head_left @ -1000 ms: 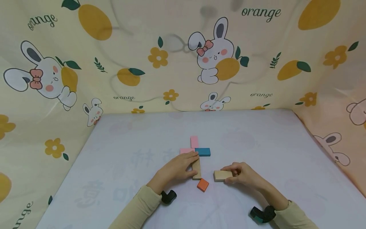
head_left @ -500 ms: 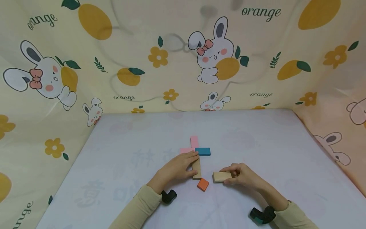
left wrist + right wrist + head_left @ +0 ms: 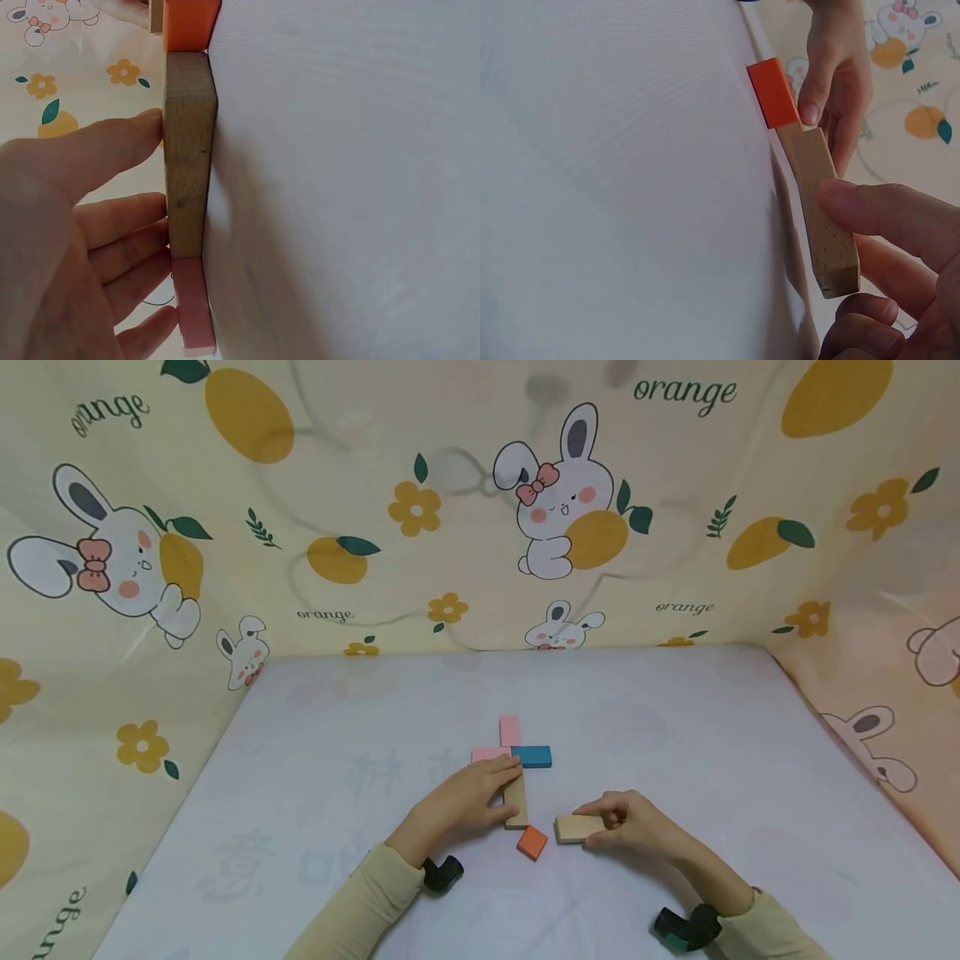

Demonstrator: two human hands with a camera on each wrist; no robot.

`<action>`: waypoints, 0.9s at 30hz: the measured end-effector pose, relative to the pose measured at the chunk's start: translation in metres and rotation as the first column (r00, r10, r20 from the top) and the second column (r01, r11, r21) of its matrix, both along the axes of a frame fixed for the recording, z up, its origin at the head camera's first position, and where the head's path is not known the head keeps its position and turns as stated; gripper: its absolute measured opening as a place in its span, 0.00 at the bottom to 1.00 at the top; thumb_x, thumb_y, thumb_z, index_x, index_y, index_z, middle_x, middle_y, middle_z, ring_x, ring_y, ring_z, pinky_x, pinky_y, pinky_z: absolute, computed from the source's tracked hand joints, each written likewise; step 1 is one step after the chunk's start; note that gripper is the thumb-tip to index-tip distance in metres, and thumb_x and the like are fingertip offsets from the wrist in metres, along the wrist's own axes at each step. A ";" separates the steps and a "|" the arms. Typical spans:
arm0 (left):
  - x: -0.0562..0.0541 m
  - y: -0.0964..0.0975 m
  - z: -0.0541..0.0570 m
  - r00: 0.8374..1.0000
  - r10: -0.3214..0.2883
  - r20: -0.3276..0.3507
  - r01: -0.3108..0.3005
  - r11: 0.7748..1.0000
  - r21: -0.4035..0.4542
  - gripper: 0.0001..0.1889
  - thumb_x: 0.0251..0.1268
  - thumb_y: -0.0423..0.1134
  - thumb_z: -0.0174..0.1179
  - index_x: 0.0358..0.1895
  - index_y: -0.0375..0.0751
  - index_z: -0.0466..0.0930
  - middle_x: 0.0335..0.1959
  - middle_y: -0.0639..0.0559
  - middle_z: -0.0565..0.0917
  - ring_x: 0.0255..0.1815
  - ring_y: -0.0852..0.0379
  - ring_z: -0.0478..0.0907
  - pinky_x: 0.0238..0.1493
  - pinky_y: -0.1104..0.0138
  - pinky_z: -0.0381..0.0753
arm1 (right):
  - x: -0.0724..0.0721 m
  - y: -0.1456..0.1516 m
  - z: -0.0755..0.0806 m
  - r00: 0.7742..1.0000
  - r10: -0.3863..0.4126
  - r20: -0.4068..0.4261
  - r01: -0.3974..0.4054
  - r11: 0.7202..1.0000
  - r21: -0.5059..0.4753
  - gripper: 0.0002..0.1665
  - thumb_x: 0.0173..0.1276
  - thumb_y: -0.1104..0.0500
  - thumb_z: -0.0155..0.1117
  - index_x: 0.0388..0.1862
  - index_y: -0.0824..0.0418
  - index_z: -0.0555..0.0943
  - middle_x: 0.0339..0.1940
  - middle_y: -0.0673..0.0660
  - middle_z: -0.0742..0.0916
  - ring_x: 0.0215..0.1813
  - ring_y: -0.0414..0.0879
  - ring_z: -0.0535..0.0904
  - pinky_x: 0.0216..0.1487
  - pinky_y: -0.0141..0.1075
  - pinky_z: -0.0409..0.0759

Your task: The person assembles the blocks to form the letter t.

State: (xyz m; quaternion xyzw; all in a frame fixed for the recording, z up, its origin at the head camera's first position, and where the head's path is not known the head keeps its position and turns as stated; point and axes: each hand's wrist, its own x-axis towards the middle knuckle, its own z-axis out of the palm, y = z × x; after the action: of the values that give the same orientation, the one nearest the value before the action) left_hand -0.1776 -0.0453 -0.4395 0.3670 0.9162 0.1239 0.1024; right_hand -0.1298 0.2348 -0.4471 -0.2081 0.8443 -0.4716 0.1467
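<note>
My left hand (image 3: 468,793) rests on a long wooden block (image 3: 515,806) lying on the table. Its thumb and extended fingers touch that block's upper edge in the left wrist view, and one fingertip lies at a pink block (image 3: 193,304). Between thumb and fingers my right hand (image 3: 641,827) pinches a second wooden block (image 3: 572,829), held lengthwise to the right of the first. In the right wrist view a shadow falls on the table beneath this block. An orange block (image 3: 532,842) sits at a slant by the near end of the long wooden block.
A blue block (image 3: 532,757) adjoins the far end of the long wooden block, opposite the partly covered pink one. Another pink block (image 3: 509,731) stands out beyond them. Patterned cloth walls (image 3: 420,410) enclose the white table (image 3: 337,710) at the back and sides.
My right hand has shifted slightly left and toward me with its wooden block, closer to the orange block. My left hand stays in place.
</note>
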 end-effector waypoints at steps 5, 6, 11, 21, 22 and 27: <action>0.000 0.001 0.001 1.000 0.003 -0.005 -0.003 1.000 -0.013 0.32 0.68 0.51 0.56 0.71 0.42 0.64 0.75 0.50 0.64 0.77 0.54 0.61 0.77 0.61 0.64 | 0.001 -0.001 -0.001 1.000 0.000 0.002 0.000 1.000 0.001 0.23 0.54 0.61 0.75 0.47 0.72 0.84 0.19 0.51 0.65 0.29 0.31 0.61 0.28 0.29 0.57; 0.000 0.001 0.001 1.000 0.004 -0.004 -0.004 1.000 -0.016 0.32 0.68 0.52 0.56 0.72 0.42 0.64 0.76 0.51 0.64 0.77 0.54 0.60 0.77 0.62 0.64 | 0.001 -0.001 -0.001 1.000 0.001 0.000 -0.001 1.000 0.002 0.23 0.54 0.61 0.75 0.47 0.72 0.84 0.19 0.51 0.65 0.29 0.31 0.61 0.28 0.29 0.57; 0.001 0.001 0.001 1.000 0.007 0.001 -0.007 1.000 -0.025 0.32 0.69 0.52 0.55 0.72 0.43 0.63 0.76 0.51 0.63 0.78 0.55 0.60 0.77 0.62 0.63 | 0.003 -0.002 -0.001 1.000 0.005 -0.011 -0.004 1.000 0.007 0.22 0.53 0.61 0.75 0.46 0.71 0.84 0.19 0.53 0.65 0.29 0.31 0.61 0.28 0.29 0.57; 0.001 0.001 0.003 1.000 0.006 0.006 -0.006 1.000 -0.014 0.32 0.69 0.52 0.56 0.71 0.42 0.64 0.76 0.50 0.63 0.78 0.54 0.60 0.77 0.61 0.63 | 0.005 -0.003 -0.002 0.999 0.022 -0.030 -0.022 1.000 -0.001 0.22 0.53 0.61 0.75 0.45 0.72 0.84 0.18 0.57 0.65 0.28 0.30 0.61 0.28 0.29 0.56; 0.001 0.001 0.003 1.000 0.008 0.009 -0.008 1.000 -0.014 0.32 0.69 0.52 0.56 0.72 0.43 0.64 0.76 0.50 0.63 0.78 0.54 0.60 0.77 0.61 0.63 | 0.006 -0.003 -0.002 0.999 0.025 -0.028 -0.025 1.000 -0.007 0.22 0.53 0.61 0.75 0.45 0.72 0.84 0.18 0.58 0.65 0.28 0.30 0.61 0.28 0.29 0.56; 0.002 0.000 0.002 1.000 0.014 0.012 -0.014 1.000 -0.010 0.32 0.69 0.52 0.56 0.72 0.43 0.63 0.76 0.51 0.63 0.78 0.54 0.60 0.77 0.61 0.63 | 0.008 -0.005 -0.002 0.999 0.031 -0.017 -0.031 0.999 -0.018 0.22 0.53 0.61 0.75 0.46 0.72 0.84 0.18 0.59 0.65 0.29 0.31 0.61 0.28 0.29 0.56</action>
State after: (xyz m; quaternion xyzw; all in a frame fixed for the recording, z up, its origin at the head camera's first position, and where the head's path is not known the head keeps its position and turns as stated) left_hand -0.1758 -0.0449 -0.4373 0.3595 0.9187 0.1222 0.1087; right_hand -0.1223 0.2303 -0.4492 -0.2263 0.8379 -0.4750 0.1452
